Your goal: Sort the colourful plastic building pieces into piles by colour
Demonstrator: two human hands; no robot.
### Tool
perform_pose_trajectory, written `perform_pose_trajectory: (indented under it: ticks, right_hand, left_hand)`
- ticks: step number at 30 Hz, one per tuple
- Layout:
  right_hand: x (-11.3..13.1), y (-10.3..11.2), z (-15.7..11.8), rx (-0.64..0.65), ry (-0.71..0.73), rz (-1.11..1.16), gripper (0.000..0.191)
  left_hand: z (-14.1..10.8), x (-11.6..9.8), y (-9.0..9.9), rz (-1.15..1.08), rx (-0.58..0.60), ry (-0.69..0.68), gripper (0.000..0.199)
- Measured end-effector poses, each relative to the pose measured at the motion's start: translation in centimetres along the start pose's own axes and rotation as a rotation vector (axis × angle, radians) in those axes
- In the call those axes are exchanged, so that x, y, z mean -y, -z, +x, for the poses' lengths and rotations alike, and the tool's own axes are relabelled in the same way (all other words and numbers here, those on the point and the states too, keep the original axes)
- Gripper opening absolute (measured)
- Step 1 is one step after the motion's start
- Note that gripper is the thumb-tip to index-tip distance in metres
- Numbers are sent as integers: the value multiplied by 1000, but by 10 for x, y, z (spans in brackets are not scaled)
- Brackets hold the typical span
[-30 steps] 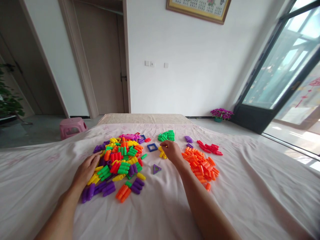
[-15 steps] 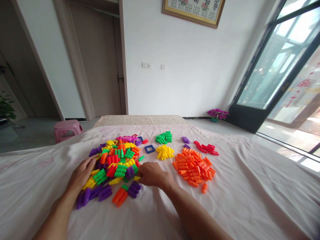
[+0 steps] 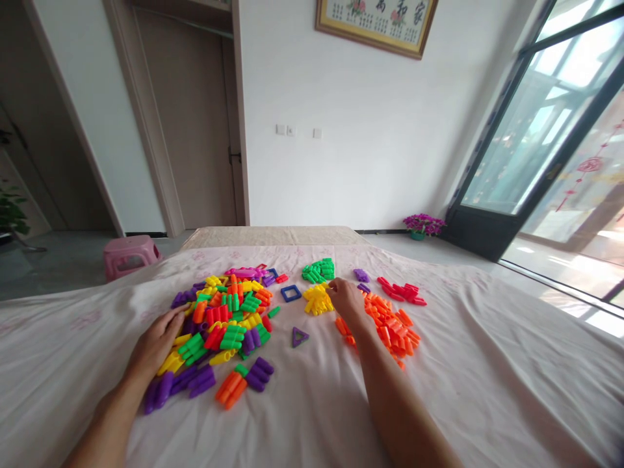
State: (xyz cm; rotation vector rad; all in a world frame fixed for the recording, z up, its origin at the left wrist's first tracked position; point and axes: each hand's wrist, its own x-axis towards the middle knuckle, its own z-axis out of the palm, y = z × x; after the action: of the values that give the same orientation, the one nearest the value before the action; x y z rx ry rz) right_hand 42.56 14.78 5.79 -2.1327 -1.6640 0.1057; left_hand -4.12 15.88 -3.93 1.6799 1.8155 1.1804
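A person's bare right hand (image 3: 347,299) reaches over a heap of small yellow plastic tube pieces (image 3: 316,300), having moved there from the near-right edge of a mixed pile of multicoloured plastic connector pieces (image 3: 217,316) half a second earlier. A yellow piece lying at that edge in the earlier frame is gone from the spot, and a purple plastic triangle frame (image 3: 294,337), hidden then, is visible again. The right hand's fingers are bent downward; how far they are closed, and whether they grip a piece, cannot be told. The left hand (image 3: 158,335) stays at the mixed pile's left edge, loosely curled, its hold unclear. The forearm now partly covers a heap of orange plastic tube pieces (image 3: 390,325). On the wall, a gold-framed calligraphy panel (image 3: 377,26) shows the large characters 和 and 家; its smaller lines are illegible.
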Motion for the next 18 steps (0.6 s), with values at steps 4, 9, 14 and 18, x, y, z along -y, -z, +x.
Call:
perform_pose_trajectory:
  ticks: [4, 9, 14, 18]
  right_hand:
    - [-1, -1, 0, -9, 5, 8, 30]
    - [30, -4, -13, 1, 152, 63, 28]
    - [67, -32, -42, 138, 559, 130, 31]
    - [79, -49, -56, 210, 720, 114, 41]
  left_hand:
    - [0, -1, 0, -8, -11, -21, 55]
    - [-1, -3, 0, -8, -11, -43, 55]
    - [-3, -8, 1, -24, -10, -33, 57]
    - [-4, -10, 1, -29, -31, -37, 56]
